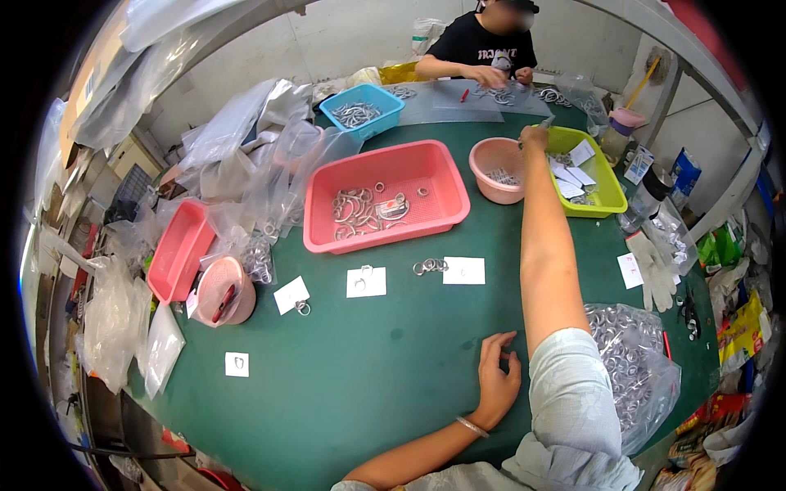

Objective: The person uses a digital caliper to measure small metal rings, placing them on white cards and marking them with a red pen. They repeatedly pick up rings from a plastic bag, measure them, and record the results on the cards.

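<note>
My right arm reaches far across the green table [393, 327]. My right hand [535, 137] is closed over the gap between a round pink basket [483, 176] and a lime-green basket [612, 176]. A small greyish thing shows at its fingertips, too small to name. The round basket holds small metal pieces; white paper slips [573, 174] and metal parts lie in the green one. My left hand [498, 380] rests on the table near my body, fingers loosely bent and apart, with nothing visible in it. Metal rings [430, 266] lie beside a white card [464, 271].
A large pink basket [385, 159] holds metal rings. Behind it stands a blue basket [386, 127] of parts. A bag of rings [630, 360] lies at right, near a glove [652, 270]. Baskets and plastic bags crowd the left. Across the table, a person handles rings.
</note>
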The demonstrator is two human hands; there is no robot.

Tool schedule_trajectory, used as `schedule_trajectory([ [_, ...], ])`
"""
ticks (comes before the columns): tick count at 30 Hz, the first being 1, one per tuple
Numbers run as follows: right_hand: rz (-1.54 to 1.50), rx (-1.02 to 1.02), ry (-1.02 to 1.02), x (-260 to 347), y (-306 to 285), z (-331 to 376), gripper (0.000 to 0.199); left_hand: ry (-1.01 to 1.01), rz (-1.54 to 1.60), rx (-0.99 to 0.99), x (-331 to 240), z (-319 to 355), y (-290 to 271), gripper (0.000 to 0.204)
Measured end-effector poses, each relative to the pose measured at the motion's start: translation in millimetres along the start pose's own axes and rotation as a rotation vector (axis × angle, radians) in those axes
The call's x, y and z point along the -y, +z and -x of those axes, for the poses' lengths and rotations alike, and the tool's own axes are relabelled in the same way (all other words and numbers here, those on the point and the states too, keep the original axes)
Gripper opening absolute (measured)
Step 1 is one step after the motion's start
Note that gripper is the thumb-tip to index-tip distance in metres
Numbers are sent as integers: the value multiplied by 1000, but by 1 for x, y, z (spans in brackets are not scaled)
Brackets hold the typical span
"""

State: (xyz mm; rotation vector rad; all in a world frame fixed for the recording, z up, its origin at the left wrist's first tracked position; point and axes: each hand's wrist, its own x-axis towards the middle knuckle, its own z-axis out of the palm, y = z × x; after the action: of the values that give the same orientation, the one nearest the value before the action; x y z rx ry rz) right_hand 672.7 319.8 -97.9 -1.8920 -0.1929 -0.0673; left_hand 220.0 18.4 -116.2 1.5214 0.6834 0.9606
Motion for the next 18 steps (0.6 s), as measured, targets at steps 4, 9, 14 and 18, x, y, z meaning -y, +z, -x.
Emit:
schedule_trajectory([
  [4,59,73,24,9,14,19,32,-14,-3,-29,1,0,-2,36],
  [9,149,-205,27,8,6,-14,35,-16,15,40,-8,2,1,33],
  [14,-338,140,19,33,13,33,41,-31,-4,-15,-2,1,-3,31],
  [18,100,76,-278,54,4,35,50,16,-2,23,-5,2,0,28],
])
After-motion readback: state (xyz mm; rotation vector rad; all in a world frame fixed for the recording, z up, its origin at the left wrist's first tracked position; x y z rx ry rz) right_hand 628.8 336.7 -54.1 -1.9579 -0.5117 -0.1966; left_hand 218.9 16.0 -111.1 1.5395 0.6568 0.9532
